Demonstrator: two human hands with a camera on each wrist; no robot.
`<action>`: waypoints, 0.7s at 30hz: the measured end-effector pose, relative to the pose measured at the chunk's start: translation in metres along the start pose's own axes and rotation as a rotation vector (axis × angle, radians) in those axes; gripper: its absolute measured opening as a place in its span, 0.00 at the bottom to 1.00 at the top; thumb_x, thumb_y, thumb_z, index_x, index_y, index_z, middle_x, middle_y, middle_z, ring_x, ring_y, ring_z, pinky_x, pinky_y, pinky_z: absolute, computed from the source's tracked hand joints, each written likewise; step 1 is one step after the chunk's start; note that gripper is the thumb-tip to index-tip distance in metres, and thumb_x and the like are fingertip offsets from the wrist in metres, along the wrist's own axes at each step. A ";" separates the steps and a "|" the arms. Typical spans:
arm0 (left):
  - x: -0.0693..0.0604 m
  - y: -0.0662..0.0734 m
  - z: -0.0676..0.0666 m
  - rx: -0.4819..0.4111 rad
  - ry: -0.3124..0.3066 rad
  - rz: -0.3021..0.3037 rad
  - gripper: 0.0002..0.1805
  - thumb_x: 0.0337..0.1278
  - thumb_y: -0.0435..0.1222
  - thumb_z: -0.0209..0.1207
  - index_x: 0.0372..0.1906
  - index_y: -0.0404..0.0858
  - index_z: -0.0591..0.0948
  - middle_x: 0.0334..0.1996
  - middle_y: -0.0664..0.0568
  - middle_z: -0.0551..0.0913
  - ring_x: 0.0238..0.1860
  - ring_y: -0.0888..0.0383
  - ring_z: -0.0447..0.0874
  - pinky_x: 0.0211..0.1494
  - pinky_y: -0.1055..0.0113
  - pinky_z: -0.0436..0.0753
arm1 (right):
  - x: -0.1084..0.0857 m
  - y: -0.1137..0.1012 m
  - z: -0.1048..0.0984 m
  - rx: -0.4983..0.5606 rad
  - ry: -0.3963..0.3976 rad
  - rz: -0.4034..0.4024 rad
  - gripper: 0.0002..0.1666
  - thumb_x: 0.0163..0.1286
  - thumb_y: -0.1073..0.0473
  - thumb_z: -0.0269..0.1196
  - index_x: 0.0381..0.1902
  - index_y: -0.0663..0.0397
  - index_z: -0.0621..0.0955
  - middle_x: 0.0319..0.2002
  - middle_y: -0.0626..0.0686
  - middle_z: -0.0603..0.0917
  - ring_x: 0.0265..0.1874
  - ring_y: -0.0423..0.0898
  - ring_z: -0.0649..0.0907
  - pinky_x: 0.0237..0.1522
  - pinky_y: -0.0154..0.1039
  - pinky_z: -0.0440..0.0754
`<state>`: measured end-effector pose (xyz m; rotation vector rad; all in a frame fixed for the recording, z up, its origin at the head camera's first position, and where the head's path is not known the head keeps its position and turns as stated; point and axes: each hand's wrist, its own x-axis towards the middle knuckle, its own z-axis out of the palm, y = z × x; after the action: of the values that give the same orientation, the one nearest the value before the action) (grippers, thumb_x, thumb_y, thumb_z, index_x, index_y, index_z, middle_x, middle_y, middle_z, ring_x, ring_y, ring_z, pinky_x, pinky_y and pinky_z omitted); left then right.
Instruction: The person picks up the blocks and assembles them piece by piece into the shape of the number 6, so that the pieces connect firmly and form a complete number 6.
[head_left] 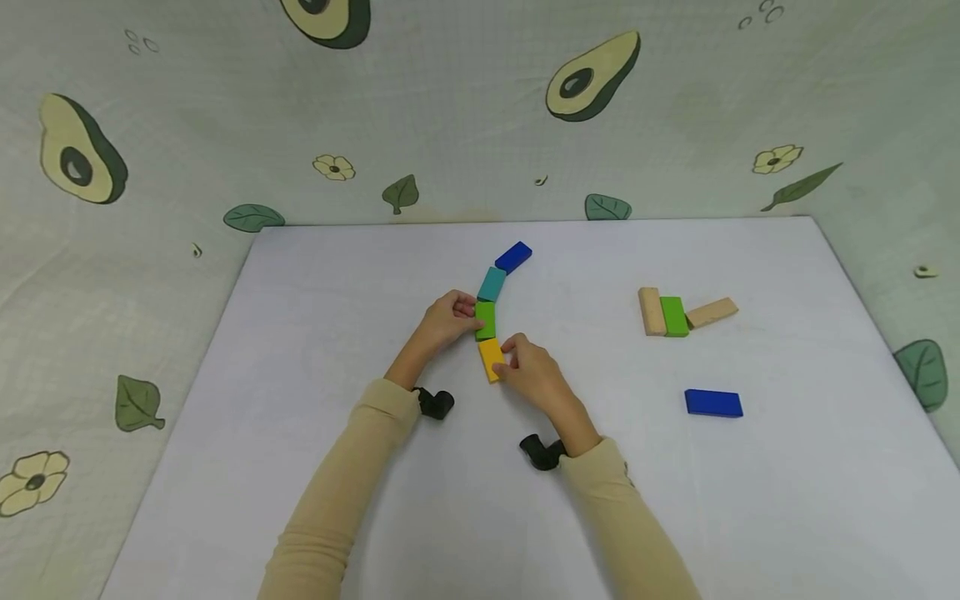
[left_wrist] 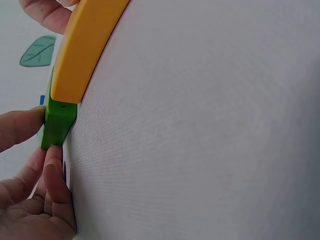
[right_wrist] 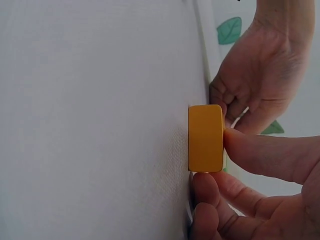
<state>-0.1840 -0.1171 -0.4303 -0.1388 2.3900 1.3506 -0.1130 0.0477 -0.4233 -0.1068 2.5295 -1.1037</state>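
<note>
In the head view, several flat blocks lie end to end in a curved row on the white table. My left hand (head_left: 448, 321) pinches the green block (head_left: 486, 309), thumb on top and fingers along its left side. The near end of that block meets the yellow block (head_left: 489, 354). My right hand (head_left: 536, 375) holds the yellow block near its close end, with the thumb over the top and fingers at its right side. Beyond the green block lie a teal block (head_left: 492, 284) and a dark blue block (head_left: 513, 257), angled to the right.
To the right lie a wooden block (head_left: 652, 312), a second green block (head_left: 674, 317) beside it and a tilted wooden block (head_left: 712, 312). Closer in is another blue block (head_left: 713, 403). A cloth printed with avocados (head_left: 592, 79) surrounds the white tabletop (head_left: 300, 333).
</note>
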 end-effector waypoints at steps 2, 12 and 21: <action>0.000 0.000 0.000 0.000 -0.001 0.004 0.23 0.54 0.36 0.62 0.55 0.36 0.71 0.43 0.46 0.75 0.44 0.53 0.72 0.52 0.64 0.74 | 0.000 0.000 0.000 -0.003 0.003 0.003 0.20 0.65 0.56 0.61 0.50 0.60 0.73 0.29 0.54 0.76 0.25 0.45 0.73 0.26 0.34 0.67; 0.002 -0.001 -0.001 0.001 -0.001 0.028 0.23 0.54 0.36 0.62 0.55 0.37 0.71 0.43 0.46 0.75 0.44 0.53 0.73 0.52 0.64 0.74 | 0.001 -0.003 0.000 -0.029 0.004 -0.004 0.20 0.64 0.56 0.61 0.51 0.59 0.73 0.29 0.54 0.76 0.24 0.46 0.73 0.25 0.33 0.67; 0.002 -0.002 -0.001 -0.004 -0.002 0.028 0.23 0.54 0.37 0.62 0.55 0.37 0.71 0.43 0.46 0.75 0.44 0.53 0.73 0.52 0.64 0.74 | 0.000 -0.004 0.000 -0.023 -0.002 -0.001 0.20 0.64 0.56 0.61 0.51 0.59 0.73 0.29 0.54 0.76 0.24 0.46 0.73 0.25 0.33 0.67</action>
<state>-0.1853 -0.1188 -0.4320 -0.1055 2.3958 1.3677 -0.1139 0.0453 -0.4205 -0.1148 2.5411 -1.0752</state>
